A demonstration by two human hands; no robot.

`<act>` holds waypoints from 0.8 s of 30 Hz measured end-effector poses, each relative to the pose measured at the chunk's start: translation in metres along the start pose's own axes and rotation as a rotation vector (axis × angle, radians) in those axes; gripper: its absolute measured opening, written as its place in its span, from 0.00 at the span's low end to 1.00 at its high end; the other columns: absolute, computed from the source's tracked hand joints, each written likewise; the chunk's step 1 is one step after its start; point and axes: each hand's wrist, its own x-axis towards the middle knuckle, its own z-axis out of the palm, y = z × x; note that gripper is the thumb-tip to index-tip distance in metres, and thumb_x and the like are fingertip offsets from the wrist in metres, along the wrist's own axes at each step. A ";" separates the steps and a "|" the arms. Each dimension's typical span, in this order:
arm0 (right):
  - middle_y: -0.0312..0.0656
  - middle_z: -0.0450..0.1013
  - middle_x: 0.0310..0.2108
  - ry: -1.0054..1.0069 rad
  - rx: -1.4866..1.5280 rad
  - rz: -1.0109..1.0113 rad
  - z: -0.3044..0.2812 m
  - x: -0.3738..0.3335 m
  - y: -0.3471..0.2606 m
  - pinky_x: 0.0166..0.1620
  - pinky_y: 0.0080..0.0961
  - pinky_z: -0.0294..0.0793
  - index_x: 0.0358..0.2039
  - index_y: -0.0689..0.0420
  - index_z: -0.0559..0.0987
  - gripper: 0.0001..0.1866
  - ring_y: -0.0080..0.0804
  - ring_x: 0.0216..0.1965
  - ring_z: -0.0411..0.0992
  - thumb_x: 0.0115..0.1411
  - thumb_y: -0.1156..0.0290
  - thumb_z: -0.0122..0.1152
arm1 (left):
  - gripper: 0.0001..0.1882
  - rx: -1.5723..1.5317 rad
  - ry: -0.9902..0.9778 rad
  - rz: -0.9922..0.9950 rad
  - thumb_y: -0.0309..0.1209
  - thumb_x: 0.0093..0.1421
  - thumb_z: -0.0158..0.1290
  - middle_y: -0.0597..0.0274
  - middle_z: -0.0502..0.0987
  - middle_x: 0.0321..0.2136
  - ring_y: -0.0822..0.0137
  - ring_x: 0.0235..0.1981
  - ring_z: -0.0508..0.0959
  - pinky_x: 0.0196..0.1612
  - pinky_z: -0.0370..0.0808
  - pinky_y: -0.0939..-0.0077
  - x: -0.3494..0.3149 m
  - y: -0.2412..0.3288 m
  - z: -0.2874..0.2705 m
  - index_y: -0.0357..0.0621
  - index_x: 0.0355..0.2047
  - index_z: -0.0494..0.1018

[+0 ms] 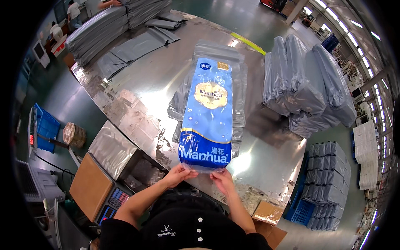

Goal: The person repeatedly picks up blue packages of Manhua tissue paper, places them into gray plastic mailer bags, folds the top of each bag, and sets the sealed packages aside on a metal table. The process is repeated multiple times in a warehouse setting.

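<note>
You pinch the near end of the blue pack (207, 116) with your left hand (178, 174) and right hand (223, 180); it lies on grey bags (239, 100) mid-bench (146, 83).

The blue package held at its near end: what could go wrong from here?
1. Both hands, left hand and right hand, pinch only the clear end of the blue package, so it might slip from the fingers.
2. It lies on a loose stack of grey bags; pulling it could drag them out of line.

Long blue plastic-wrapped pack (208, 112) flat atop grey bags (239, 100), lengthwise
</note>
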 end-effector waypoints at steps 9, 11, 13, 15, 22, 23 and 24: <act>0.41 0.66 0.53 0.291 -0.315 -0.369 -0.062 0.098 -0.048 0.51 0.27 0.66 0.61 0.59 0.61 0.30 0.28 0.48 0.67 0.63 0.57 0.54 | 0.30 0.643 0.271 0.259 0.33 0.66 0.46 0.55 0.63 0.59 0.62 0.59 0.62 0.61 0.60 0.70 0.072 0.034 -0.050 0.42 0.66 0.50; 0.43 0.62 0.57 0.195 -0.498 -0.346 -0.030 0.089 -0.048 0.57 0.30 0.63 0.64 0.59 0.56 0.36 0.34 0.54 0.64 0.61 0.60 0.58 | 0.34 0.524 0.280 0.284 0.33 0.65 0.48 0.54 0.58 0.61 0.61 0.61 0.59 0.63 0.56 0.70 0.062 0.018 -0.010 0.41 0.67 0.46; 0.44 0.63 0.57 0.244 -0.500 -0.345 -0.018 0.049 -0.061 0.58 0.30 0.62 0.62 0.60 0.58 0.34 0.34 0.56 0.63 0.60 0.62 0.61 | 0.37 0.471 0.162 0.207 0.35 0.64 0.50 0.49 0.55 0.63 0.59 0.64 0.55 0.65 0.51 0.69 0.051 0.012 -0.002 0.42 0.68 0.45; 0.46 0.64 0.56 0.343 -0.476 -0.257 -0.031 0.002 -0.059 0.56 0.28 0.64 0.59 0.60 0.62 0.31 0.34 0.55 0.65 0.59 0.63 0.61 | 0.34 0.669 -0.064 0.164 0.39 0.64 0.49 0.48 0.56 0.63 0.58 0.64 0.56 0.65 0.52 0.68 0.040 0.001 -0.009 0.44 0.66 0.51; 0.50 0.75 0.33 0.676 -1.405 -0.317 -0.109 0.029 -0.171 0.47 0.39 0.70 0.38 0.62 0.78 0.20 0.47 0.38 0.73 0.64 0.56 0.50 | 0.14 1.441 0.154 0.665 0.33 0.58 0.49 0.50 0.75 0.42 0.48 0.44 0.75 0.46 0.73 0.60 0.197 0.121 -0.004 0.40 0.42 0.74; 0.52 0.72 0.42 0.704 -1.382 -0.814 -0.133 0.077 -0.198 0.51 0.39 0.67 0.47 0.62 0.73 0.20 0.49 0.46 0.70 0.63 0.59 0.51 | 0.15 1.581 0.226 0.750 0.30 0.55 0.51 0.49 0.73 0.45 0.49 0.46 0.73 0.46 0.73 0.59 0.231 0.138 -0.008 0.39 0.43 0.72; 0.54 0.67 0.51 0.785 -1.463 -0.859 -0.124 0.114 -0.231 0.55 0.39 0.64 0.53 0.61 0.68 0.23 0.52 0.52 0.65 0.62 0.60 0.52 | 0.17 1.719 0.228 0.691 0.29 0.54 0.52 0.50 0.72 0.47 0.50 0.47 0.72 0.47 0.73 0.60 0.262 0.148 -0.017 0.39 0.45 0.71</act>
